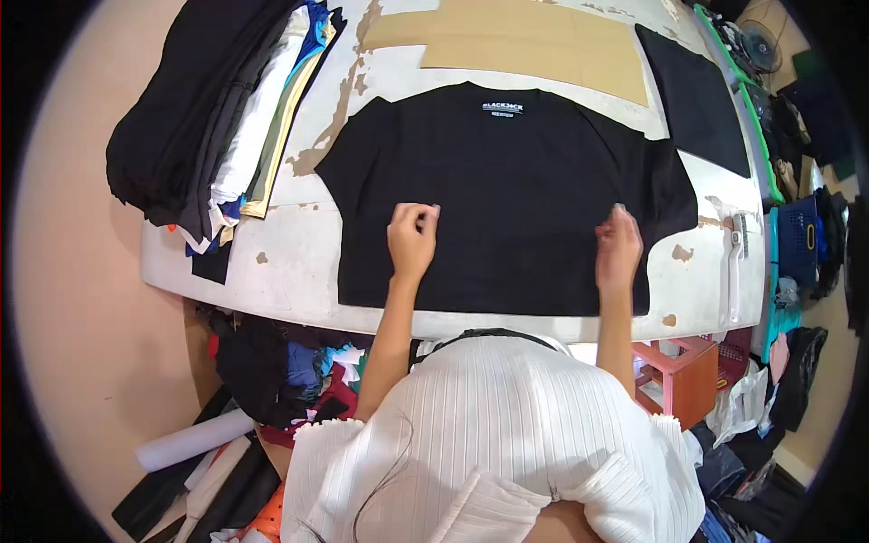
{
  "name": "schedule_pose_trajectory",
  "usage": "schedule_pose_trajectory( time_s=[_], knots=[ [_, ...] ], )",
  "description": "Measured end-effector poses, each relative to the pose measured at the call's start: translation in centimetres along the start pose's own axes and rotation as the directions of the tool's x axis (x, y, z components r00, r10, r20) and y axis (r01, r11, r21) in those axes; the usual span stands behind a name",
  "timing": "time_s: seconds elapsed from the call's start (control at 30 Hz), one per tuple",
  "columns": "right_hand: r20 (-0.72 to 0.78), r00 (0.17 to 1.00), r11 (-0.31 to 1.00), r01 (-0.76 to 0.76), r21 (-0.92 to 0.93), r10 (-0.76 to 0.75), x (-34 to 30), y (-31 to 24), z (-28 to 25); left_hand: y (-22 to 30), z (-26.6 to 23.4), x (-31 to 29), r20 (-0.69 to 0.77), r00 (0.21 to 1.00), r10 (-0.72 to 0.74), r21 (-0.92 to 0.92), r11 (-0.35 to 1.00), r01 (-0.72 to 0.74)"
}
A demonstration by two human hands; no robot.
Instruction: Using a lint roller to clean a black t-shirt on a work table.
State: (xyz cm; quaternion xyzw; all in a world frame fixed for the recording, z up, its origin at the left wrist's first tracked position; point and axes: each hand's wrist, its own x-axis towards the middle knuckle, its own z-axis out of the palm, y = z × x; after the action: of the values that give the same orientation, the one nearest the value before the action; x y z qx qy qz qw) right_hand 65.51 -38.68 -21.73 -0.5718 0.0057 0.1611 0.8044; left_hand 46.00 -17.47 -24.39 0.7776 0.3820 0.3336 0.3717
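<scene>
A black short-sleeved T-shirt (507, 181) lies spread on the worktable, neck toward the far side, with small white print inside its collar. Over the left part of its body is my left hand (414, 237), fingers curled in against the thumb. My right hand (619, 246) is over the right part, its fingers bent together and slightly smeared by motion. No cloth shows between the fingers of either hand, and the shirt stays flat beneath both.
The pale worktable (294, 258) has peeling patches. Folded garments (199, 118) are piled at its left, a tan sheet (543, 45) lies behind the shirt, and folded black cloth (697, 100) is far right. A white-handled tool (735, 267) lies near the right edge. A reddish stool (679, 380) stands below.
</scene>
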Motion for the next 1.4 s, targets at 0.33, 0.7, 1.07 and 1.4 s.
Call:
schedule_pose_trajectory(
  time_s=[0.33, 0.7, 1.07, 1.4],
  knots=[
    [-0.521, 0.710, 0.670, -0.095, -0.736, -0.473, 2.0, -5.7, -18.1, -3.1, -10.8, 1.2, -0.316, 0.882, -0.349, -0.283, 0.922, 0.264],
    [0.812, 0.579, 0.089, 0.814, -0.574, -0.067, -4.8, 4.7, 4.2, 3.9, 5.0, -3.6, 0.632, 0.717, 0.294, 0.357, 0.711, -0.606],
    [0.262, 0.936, -0.225, 0.209, -0.952, -0.236, 9.0, 0.3, -5.8, -5.7, -6.1, 5.7, 0.143, 0.960, -0.241, 0.712, 0.699, 0.070],
    [0.620, 0.744, -0.012, 0.638, -0.770, -0.249, 5.7, 3.5, 5.8, 3.1, 6.1, 7.3, 0.294, 0.924, 0.245, 0.373, 0.860, -0.347]
  ],
)
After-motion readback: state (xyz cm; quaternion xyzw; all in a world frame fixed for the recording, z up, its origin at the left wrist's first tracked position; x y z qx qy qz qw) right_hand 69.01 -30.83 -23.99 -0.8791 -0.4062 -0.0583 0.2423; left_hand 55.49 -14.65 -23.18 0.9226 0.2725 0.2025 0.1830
